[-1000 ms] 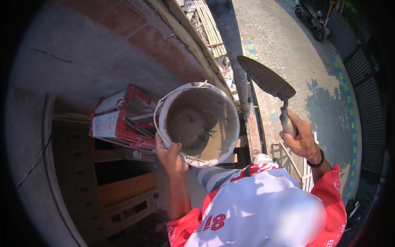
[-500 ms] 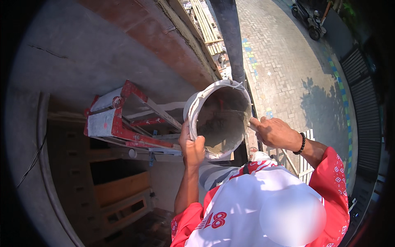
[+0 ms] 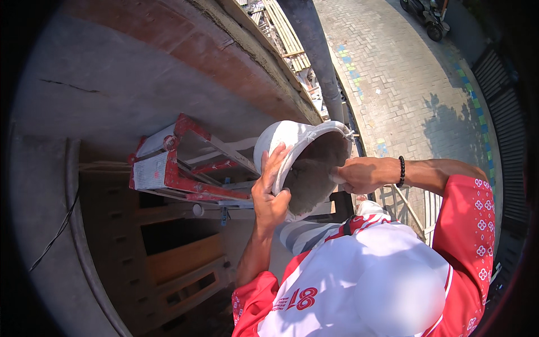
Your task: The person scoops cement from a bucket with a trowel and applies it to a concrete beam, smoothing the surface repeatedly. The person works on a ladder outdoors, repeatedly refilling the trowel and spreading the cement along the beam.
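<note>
A white, cement-smeared bucket (image 3: 281,136) is tipped on its side, its mouth turned toward me and to the right. Wet grey mortar (image 3: 307,182) lies inside. My left hand (image 3: 271,194) grips the bucket, with fingers spread along its outer wall and the thumb by the rim. At the right side of the mouth, my right hand (image 3: 365,175) reaches in with curled fingers; their tips and anything in them are hidden against the mortar.
A red and white stepladder (image 3: 168,151) stands left of the bucket. Beyond it rises a grey post (image 3: 317,62), beside a ledge (image 3: 275,67) with rough mortar along its edge. Far below right are a paved lane (image 3: 387,84) and a parked motorbike (image 3: 435,25).
The bucket has tipped further over toward the right. My left hand has opened its fingers along the outer wall, and my right hand has moved from the rim into the mouth.
</note>
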The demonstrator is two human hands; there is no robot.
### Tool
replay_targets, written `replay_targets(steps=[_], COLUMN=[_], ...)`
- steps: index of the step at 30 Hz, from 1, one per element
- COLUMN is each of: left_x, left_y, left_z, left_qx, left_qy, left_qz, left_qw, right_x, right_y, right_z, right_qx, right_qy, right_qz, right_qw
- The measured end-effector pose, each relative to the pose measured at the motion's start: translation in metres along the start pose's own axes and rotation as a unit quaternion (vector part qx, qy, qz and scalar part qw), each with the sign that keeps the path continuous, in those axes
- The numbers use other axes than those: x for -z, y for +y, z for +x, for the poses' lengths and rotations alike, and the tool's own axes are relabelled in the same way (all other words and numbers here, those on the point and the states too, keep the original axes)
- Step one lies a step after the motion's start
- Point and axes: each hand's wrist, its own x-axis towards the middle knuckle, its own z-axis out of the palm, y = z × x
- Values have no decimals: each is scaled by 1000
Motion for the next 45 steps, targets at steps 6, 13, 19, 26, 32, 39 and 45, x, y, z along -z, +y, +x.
replay_targets(steps=[6, 13, 19, 26, 32, 39, 45], left_x=[14, 9, -6, -7, -6, 3, 5], left_y=[12, -1, -11, -17, -25, -49, -50], left_z=[-5, -9, -8, 13, 17, -3, -19], left_qx=[8, 40, 79, 105, 138, 167, 188], left_qy=[42, 137, 173, 269, 307, 337, 344], left_qz=[-53, -151, -232, -297, -343, -344, -330], left_qw=[998, 978, 954, 910, 877, 860, 859], right_x=[-21, -41, -24, -33, -16, 22, 68], right_y=[1, -15, -32, -18, -17, -25, -18], right_z=[-4, 4, -6, -15, -32, -38, 21], right_qx=[44, 124, 57, 45, 55, 100, 108], right_qy=[20, 93, 26, 45, 84, 221, 334], right_qz=[160, 323, 518, 631, 623, 696, 618], right_qw=[986, 934, 853, 773, 776, 676, 704])
